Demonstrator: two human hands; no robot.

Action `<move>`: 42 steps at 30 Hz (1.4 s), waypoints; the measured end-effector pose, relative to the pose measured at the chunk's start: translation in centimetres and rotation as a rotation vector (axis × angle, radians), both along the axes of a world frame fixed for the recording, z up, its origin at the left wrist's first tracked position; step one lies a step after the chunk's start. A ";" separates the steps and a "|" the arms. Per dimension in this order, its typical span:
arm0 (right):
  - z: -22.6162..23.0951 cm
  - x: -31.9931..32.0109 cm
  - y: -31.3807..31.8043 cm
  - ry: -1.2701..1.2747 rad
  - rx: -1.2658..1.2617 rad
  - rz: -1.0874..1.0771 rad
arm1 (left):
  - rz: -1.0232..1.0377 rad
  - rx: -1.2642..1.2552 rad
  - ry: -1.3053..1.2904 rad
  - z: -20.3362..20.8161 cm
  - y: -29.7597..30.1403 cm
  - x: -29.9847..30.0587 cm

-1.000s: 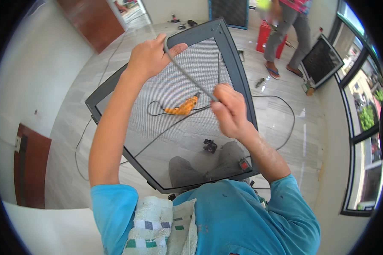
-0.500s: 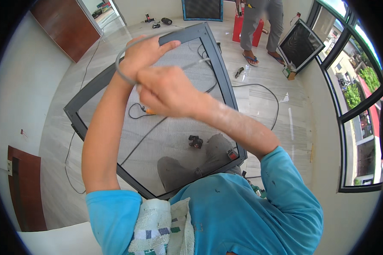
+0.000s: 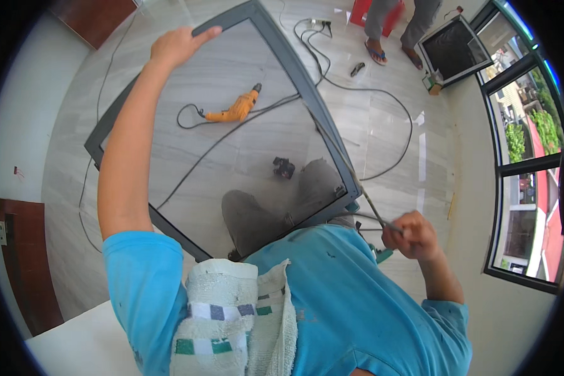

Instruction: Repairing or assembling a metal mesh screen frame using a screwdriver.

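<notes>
A dark grey mesh screen frame (image 3: 282, 47) leans tilted in front of me, against my lap. My left hand (image 3: 177, 46) is closed round its upper bar, thumb lying along the near face; the other fingers are partly hidden. Off the frame's lower right corner, my right hand (image 3: 415, 235) is a closed fist round a thin grey rubber-like strip (image 3: 371, 202). The strip runs taut from the fist up along the right side bar. Through the mesh, an orange power drill (image 3: 235, 111) shows on the floor, and a small black object (image 3: 284, 168) whose kind is unclear.
Black cables (image 3: 407, 135) loop over the marble-look tiles. A second dark screen frame (image 3: 455, 51) leans by the windows at right, beside a small box (image 3: 431, 83). Another person's sandalled feet (image 3: 377, 52) stand beyond, near a red box (image 3: 360, 11). A towel (image 3: 222, 313) hangs over my shirt.
My right hand has swung from beside my left wrist down to the lower right, drawing the strip straight. My left hand still holds the upper bar. The view has tilted lower.
</notes>
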State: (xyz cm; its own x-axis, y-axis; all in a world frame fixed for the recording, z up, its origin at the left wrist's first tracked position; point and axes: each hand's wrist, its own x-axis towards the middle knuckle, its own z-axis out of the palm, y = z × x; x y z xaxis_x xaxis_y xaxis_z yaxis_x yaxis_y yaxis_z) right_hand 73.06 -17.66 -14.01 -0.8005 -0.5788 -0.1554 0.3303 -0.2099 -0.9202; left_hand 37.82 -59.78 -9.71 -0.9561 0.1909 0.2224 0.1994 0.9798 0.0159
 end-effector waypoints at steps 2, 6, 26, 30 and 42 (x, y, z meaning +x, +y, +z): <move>1.0 0.8 -0.9 0.008 -0.051 0.060 | -0.015 -0.026 0.037 0.6 1.6 0.2; -1.1 -0.8 -8.9 -0.006 0.103 0.186 | 0.185 -0.144 -0.119 2.5 4.3 0.5; -9.7 -18.7 -7.5 0.564 0.561 -0.027 | 0.347 -0.281 -0.067 1.8 1.1 3.0; -13.7 -20.6 -10.6 0.893 0.876 0.032 | 0.349 -0.292 -0.147 1.5 0.5 3.2; -17.0 -23.3 -11.4 1.363 0.785 0.298 | 0.341 -0.358 -0.136 0.5 0.6 1.8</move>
State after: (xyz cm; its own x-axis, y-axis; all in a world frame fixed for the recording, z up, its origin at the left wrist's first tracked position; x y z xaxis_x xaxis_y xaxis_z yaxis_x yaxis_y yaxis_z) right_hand 49.77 -29.09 -31.00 -0.4619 -0.8574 0.2269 -0.8492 0.3537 -0.3921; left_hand 39.67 -59.13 -9.22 -0.9930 -0.0959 0.0693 -0.1135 0.9375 -0.3290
